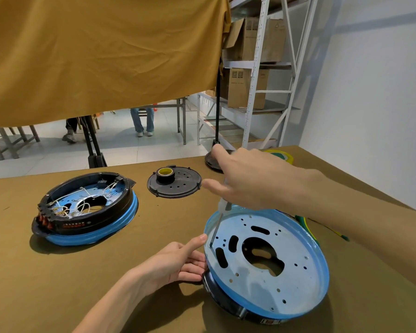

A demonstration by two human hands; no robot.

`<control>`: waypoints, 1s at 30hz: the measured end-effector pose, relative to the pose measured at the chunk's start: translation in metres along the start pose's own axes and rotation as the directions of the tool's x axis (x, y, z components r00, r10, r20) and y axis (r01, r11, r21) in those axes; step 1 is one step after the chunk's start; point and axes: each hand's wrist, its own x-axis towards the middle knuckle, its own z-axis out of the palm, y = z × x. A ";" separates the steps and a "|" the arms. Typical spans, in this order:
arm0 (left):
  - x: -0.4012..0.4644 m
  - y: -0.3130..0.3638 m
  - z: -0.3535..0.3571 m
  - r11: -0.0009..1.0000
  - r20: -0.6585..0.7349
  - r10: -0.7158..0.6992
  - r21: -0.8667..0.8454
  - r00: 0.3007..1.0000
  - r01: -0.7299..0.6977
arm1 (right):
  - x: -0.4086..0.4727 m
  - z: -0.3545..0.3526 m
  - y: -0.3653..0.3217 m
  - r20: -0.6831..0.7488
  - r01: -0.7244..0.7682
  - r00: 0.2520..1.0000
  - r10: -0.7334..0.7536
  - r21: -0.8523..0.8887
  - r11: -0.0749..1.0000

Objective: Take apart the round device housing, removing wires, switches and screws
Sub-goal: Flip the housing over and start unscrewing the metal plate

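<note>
A round housing [286, 280] with a blue rim and a pale perforated metal plate lies at the front right of the table. My left hand [178, 263] holds its left edge, thumb on the rim and fingers under it. My right hand [247, 181] is above the housing's far side and grips a screwdriver [216, 227] by its clear handle. The shaft slants down and its tip sits on the plate near the left rim. A second housing [87, 207], with white wires and red switches inside, lies at the left.
A black round cover [178, 186] with a roll of tape [165, 174] on it lies at the table's middle back. Another black disc [211, 162] and a yellow-green tape roll [281, 156] are at the far edge. Green-yellow wires [305, 224] lie to the right, behind my forearm.
</note>
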 end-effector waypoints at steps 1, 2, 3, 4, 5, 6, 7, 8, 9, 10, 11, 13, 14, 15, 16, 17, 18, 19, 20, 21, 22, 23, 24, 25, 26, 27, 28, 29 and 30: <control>0.000 0.000 0.000 1.000 -0.001 -0.002 -0.001 1.000 0.002 | 0.002 0.003 -0.001 -0.022 -0.019 1.000 0.018 -0.049 0.999; 0.000 0.000 0.001 1.000 0.001 -0.001 0.000 1.000 0.001 | 0.004 0.004 0.000 -0.010 -0.017 1.000 0.017 -0.032 0.999; -0.001 0.001 0.001 1.000 0.002 0.001 0.001 1.000 -0.001 | 0.006 0.002 0.002 0.016 -0.003 1.000 0.002 0.056 0.998; -0.001 0.001 0.001 1.000 0.003 0.002 0.002 1.000 -0.002 | 0.007 -0.001 0.005 0.038 0.018 0.999 -0.025 0.194 0.981; -0.001 0.001 0.001 1.000 0.001 0.003 0.003 1.000 -0.003 | 0.007 -0.005 0.007 0.062 0.037 0.996 -0.061 0.331 0.943; 0.000 0.001 0.001 1.000 -0.001 0.004 0.004 1.000 -0.004 | 0.007 -0.010 0.009 0.085 0.054 0.991 -0.102 0.443 0.895; 0.000 0.001 0.002 1.000 -0.004 0.004 0.004 1.000 -0.004 | 0.006 -0.013 0.011 0.111 0.068 0.983 -0.144 0.513 0.856; 0.000 0.001 0.002 1.000 -0.006 0.004 0.003 1.000 -0.004 | 0.005 -0.015 0.011 0.137 0.075 0.975 -0.174 0.532 0.843; 0.000 0.001 0.003 1.000 -0.007 0.004 0.002 1.000 -0.004 | 0.004 -0.015 0.010 0.159 0.078 0.970 -0.181 0.505 0.860; 0.000 0.001 0.003 1.000 -0.008 0.005 0.002 1.000 -0.005 | 0.004 -0.014 0.008 0.163 0.078 0.973 -0.163 0.432 0.898; 0.000 0.001 0.003 1.000 -0.009 0.005 0.002 1.000 -0.005 | 0.004 -0.012 0.005 0.133 0.076 0.983 -0.124 0.322 0.944; 0.000 0.000 0.002 1.000 -0.010 0.004 0.001 1.000 -0.004 | 0.006 -0.005 0.000 0.027 0.038 0.999 -0.040 0.081 0.996; 0.000 0.000 0.002 1.000 -0.009 0.004 0.001 1.000 -0.004 | 0.007 -0.002 -0.001 -0.013 0.025 1.000 -0.024 0.027 0.999; 0.000 0.000 0.002 1.000 -0.006 0.006 0.001 1.000 -0.006 | 0.008 -0.001 -0.001 -0.025 0.029 0.999 -0.028 0.043 0.999; 0.000 0.000 0.002 1.000 -0.004 0.008 0.001 1.000 -0.008 | 0.008 -0.003 0.001 0.000 0.036 0.999 -0.036 0.132 0.991; -0.001 0.000 0.002 1.000 -0.004 0.009 0.001 1.000 -0.009 | 0.008 -0.005 0.003 0.055 0.039 0.997 -0.055 0.257 0.966; -0.001 0.000 0.002 1.000 -0.005 0.008 0.003 1.000 -0.008 | 0.008 -0.010 0.005 0.114 0.034 0.990 -0.083 0.378 0.925; 0.000 0.001 0.002 1.000 -0.006 0.006 0.004 1.000 -0.006 | 0.006 -0.014 0.007 0.160 0.025 0.981 -0.113 0.469 0.883; 0.000 0.001 0.003 1.000 -0.006 0.004 0.007 1.000 -0.004 | 0.004 -0.017 0.008 0.193 0.016 0.972 -0.132 0.508 0.861; 0.000 0.001 0.003 1.000 -0.006 0.003 0.008 1.000 -0.003 | 0.003 -0.017 0.007 0.210 0.011 0.969 -0.134 0.500 0.866; 0.000 0.001 0.003 1.000 -0.006 0.002 0.008 1.000 -0.002 | 0.001 -0.014 0.005 0.204 0.011 0.972 -0.116 0.453 0.891; 0.000 0.001 0.002 1.000 -0.006 0.002 0.008 1.000 -0.002 | 0.001 -0.011 0.003 0.159 0.017 0.984 -0.081 0.366 0.931; 0.000 0.001 0.002 1.000 -0.005 0.004 0.007 1.000 -0.004 | 0.001 -0.007 0.000 0.087 0.020 0.995 -0.043 0.248 0.969; 0.000 0.000 0.002 1.000 -0.005 0.006 0.005 1.000 -0.006 | 0.001 -0.003 -0.002 0.016 0.007 1.000 -0.010 0.137 0.991; 0.000 0.000 0.002 1.000 -0.007 0.007 0.003 1.000 -0.007 | 0.002 0.000 -0.003 -0.031 -0.006 0.999 0.008 0.081 0.997; 0.000 -0.001 0.002 1.000 -0.008 0.006 0.001 1.000 -0.006 | 0.004 0.001 -0.003 -0.041 -0.001 0.999 0.005 0.102 0.995; 0.001 -0.001 0.002 1.000 -0.008 0.006 0.002 1.000 -0.006 | 0.005 -0.001 -0.001 -0.014 0.018 1.000 -0.015 0.184 0.983; 0.001 -0.001 0.001 1.000 -0.007 0.006 0.004 1.000 -0.006 | 0.005 -0.005 0.001 0.040 0.041 0.998 -0.055 0.290 0.956; 0.002 -0.001 0.001 1.000 -0.004 0.006 0.003 1.000 -0.006 | 0.005 -0.010 0.004 0.105 0.050 0.990 -0.097 0.383 0.923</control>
